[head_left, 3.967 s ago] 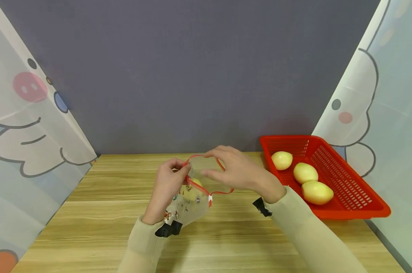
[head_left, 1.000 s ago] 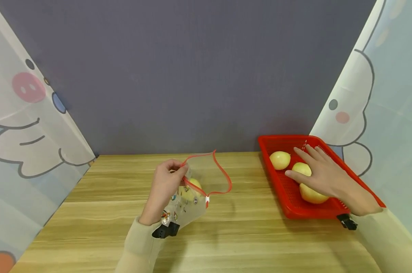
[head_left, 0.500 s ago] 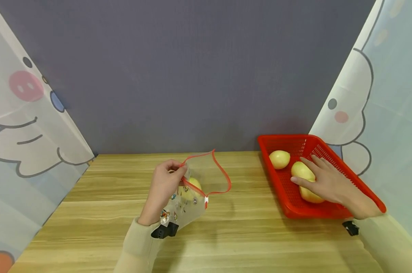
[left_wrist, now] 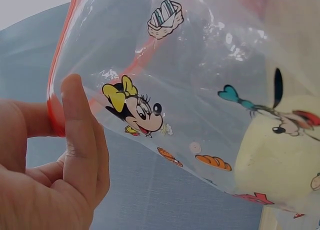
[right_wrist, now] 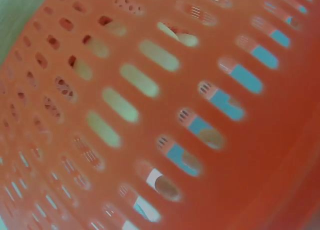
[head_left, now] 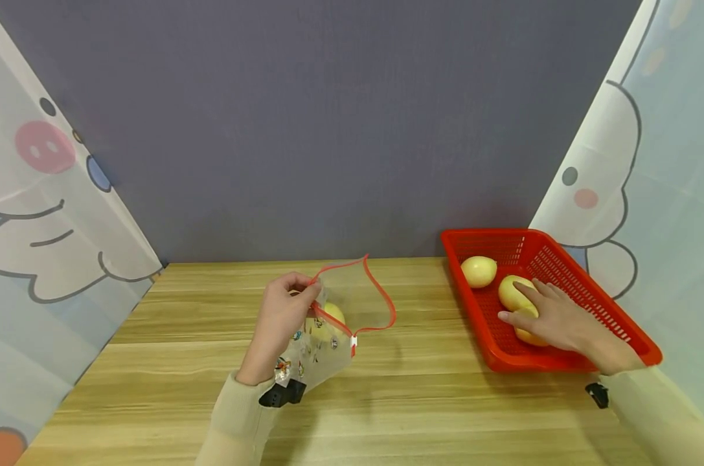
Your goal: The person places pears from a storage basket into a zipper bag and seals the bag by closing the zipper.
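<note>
My left hand (head_left: pixel 282 310) pinches the red zip rim of a clear cartoon-print bag (head_left: pixel 328 343) held just above the wooden table (head_left: pixel 386 401), its mouth gaping to the right. One yellow fruit (head_left: pixel 331 314) lies inside. In the left wrist view the thumb (left_wrist: pixel 80 135) presses the bag (left_wrist: pixel 190 90) rim, with the fruit (left_wrist: pixel 275 165) behind the film. My right hand (head_left: pixel 552 317) lies inside the red basket (head_left: pixel 614 304), fingers stretched over the nearest yellow fruit (head_left: pixel 526 334), forefinger touching the middle fruit (head_left: pixel 509 291). A third fruit (head_left: pixel 478 270) sits at the far end.
The basket stands at the table's right edge against a printed curtain (head_left: pixel 649 194); a like curtain (head_left: pixel 43 213) hangs on the left, and a grey wall closes the back. The right wrist view shows only the basket's slotted mesh (right_wrist: pixel 160 110), very close.
My right hand left the bag's mouth, reached into the basket, and has drawn back a little onto the nearest fruit. The left hand and bag have stayed put.
</note>
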The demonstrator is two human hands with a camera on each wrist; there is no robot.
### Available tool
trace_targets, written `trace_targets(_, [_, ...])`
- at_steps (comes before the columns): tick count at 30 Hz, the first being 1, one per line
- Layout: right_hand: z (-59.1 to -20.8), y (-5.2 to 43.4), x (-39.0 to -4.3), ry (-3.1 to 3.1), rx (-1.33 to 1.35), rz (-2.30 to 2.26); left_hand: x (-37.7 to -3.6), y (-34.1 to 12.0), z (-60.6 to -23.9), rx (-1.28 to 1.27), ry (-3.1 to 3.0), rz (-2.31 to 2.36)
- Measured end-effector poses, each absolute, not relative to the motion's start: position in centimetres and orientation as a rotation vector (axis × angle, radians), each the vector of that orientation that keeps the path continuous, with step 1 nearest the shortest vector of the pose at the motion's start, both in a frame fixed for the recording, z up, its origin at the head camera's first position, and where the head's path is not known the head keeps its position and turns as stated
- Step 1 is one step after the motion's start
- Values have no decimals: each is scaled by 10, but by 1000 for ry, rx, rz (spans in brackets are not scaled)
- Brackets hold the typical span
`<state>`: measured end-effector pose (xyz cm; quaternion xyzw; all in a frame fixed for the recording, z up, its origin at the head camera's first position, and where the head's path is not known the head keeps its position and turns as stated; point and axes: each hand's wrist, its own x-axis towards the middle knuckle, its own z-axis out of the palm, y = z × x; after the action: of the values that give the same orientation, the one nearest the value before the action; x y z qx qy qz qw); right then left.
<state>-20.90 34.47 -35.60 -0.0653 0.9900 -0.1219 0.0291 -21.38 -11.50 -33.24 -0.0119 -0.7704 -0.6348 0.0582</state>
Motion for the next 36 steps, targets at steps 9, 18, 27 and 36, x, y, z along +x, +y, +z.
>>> trace_targets(9, [-366, 346, -212, 3038, -234, -375, -213, -115, -331, -24, -2328, -1928])
trace_targets(18, [-371, 350, -209, 3037, -245, -300, -212, -114, -330, -32, -2324, -1928])
trace_targets(27, [-377, 358, -211, 3033, -272, -276, -212, -114, -332, -15, -2334, -1921])
trace_targets(36, [-377, 362, -216, 2973, -273, -282, -211, -114, -331, -14, -2342, -1910])
